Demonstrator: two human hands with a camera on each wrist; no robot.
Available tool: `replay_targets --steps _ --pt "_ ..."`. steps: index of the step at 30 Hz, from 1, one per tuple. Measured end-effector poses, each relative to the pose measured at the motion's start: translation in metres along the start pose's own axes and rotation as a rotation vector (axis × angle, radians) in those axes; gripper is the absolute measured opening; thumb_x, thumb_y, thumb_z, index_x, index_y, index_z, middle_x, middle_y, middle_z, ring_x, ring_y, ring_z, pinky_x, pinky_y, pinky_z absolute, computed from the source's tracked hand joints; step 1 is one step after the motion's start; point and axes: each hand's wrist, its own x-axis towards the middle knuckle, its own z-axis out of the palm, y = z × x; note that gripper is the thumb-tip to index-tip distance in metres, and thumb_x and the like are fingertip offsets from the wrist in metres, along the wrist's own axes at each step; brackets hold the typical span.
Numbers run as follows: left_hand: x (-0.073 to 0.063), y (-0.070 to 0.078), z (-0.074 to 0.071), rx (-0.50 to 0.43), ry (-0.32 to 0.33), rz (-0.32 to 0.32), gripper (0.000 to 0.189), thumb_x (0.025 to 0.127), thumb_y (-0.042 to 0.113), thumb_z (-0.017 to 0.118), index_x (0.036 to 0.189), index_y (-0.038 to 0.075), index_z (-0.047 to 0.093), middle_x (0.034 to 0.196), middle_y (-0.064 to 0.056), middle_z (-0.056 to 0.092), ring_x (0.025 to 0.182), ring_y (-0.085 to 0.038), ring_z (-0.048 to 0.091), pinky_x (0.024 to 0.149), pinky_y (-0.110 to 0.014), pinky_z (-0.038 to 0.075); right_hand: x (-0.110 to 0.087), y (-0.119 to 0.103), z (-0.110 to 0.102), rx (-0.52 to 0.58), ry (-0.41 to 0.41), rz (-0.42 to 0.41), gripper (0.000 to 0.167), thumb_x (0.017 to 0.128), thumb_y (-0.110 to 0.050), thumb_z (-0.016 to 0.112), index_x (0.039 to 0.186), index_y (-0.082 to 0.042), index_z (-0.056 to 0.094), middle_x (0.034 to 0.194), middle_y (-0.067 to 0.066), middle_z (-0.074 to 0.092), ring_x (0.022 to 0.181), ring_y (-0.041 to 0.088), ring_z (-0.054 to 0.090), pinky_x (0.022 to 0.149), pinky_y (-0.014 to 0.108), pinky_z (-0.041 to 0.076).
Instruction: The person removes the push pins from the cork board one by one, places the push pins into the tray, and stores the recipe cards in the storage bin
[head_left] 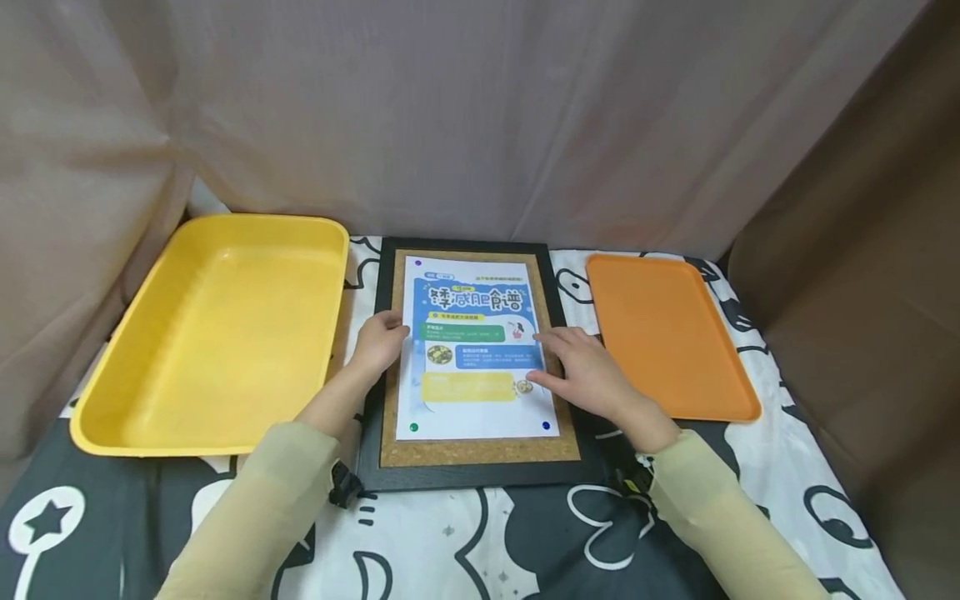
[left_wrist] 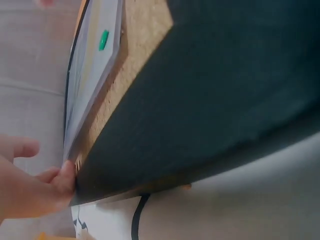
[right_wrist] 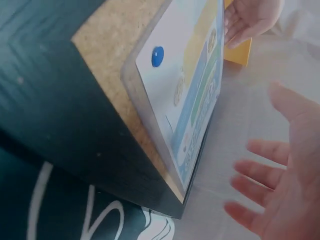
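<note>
A black-framed cork board (head_left: 480,452) lies on the cloth in front of me. Pinned on it is a printed poster (head_left: 480,418) in blue, green and yellow, with a purple pushpin (head_left: 417,263) at the top left, a green pushpin (head_left: 413,427) at the bottom left and a blue pushpin (head_left: 546,425) at the bottom right. My left hand (head_left: 382,340) is at the left side, its fingertips by the poster's edge; in the left wrist view, fingers (left_wrist: 64,177) overlap the frame. Over the poster's right edge, my right hand (head_left: 588,371) has its fingers spread, holding nothing.
To the left is a deep yellow tray (head_left: 217,350). A flat orange tray (head_left: 671,337) lies to the right, just past my right hand. The patterned black-and-white cloth (head_left: 420,542) covers the table, and a grey-brown curtain (head_left: 450,117) hangs behind.
</note>
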Motion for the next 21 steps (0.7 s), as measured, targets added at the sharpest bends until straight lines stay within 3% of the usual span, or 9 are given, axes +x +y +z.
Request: replay_targets --steps 3,8,13,21 --pt "0.004 -0.002 0.002 0.039 0.057 0.042 0.045 0.093 0.01 0.047 0.135 -0.004 0.043 0.13 -0.02 0.052 0.119 -0.03 0.052 0.098 -0.039 0.047 -0.004 0.0 0.001 0.066 -0.087 0.023 0.053 0.082 -0.04 0.068 0.122 -0.005 0.06 0.108 0.009 0.063 0.094 0.022 0.054 0.082 0.037 0.05" --pt "0.009 -0.005 0.004 0.09 0.127 0.097 0.04 0.086 -0.001 0.051 0.126 -0.006 0.053 0.117 -0.021 0.06 0.108 -0.03 0.057 0.09 -0.037 0.051 -0.011 0.004 0.006 0.182 -0.271 0.06 0.03 0.082 -0.029 0.071 0.102 -0.008 0.066 0.072 -0.002 0.056 0.067 0.011 0.051 0.057 0.023 0.042" --pt "0.01 -0.004 0.006 0.148 0.175 0.125 0.037 0.083 -0.004 0.052 0.12 -0.006 0.059 0.112 -0.021 0.063 0.105 -0.03 0.058 0.088 -0.038 0.052 -0.019 0.008 0.012 0.221 -0.385 0.098 0.015 0.081 -0.023 0.071 0.088 -0.011 0.066 0.063 -0.002 0.052 0.06 0.011 0.048 0.053 0.021 0.039" --pt "0.011 -0.004 0.002 0.165 0.217 0.13 0.034 0.082 -0.002 0.057 0.115 -0.005 0.062 0.108 -0.019 0.066 0.101 -0.029 0.061 0.085 -0.036 0.052 -0.02 0.008 0.017 0.25 -0.425 0.064 0.007 0.081 -0.015 0.07 0.079 -0.011 0.064 0.062 -0.002 0.05 0.061 0.011 0.048 0.055 0.021 0.039"
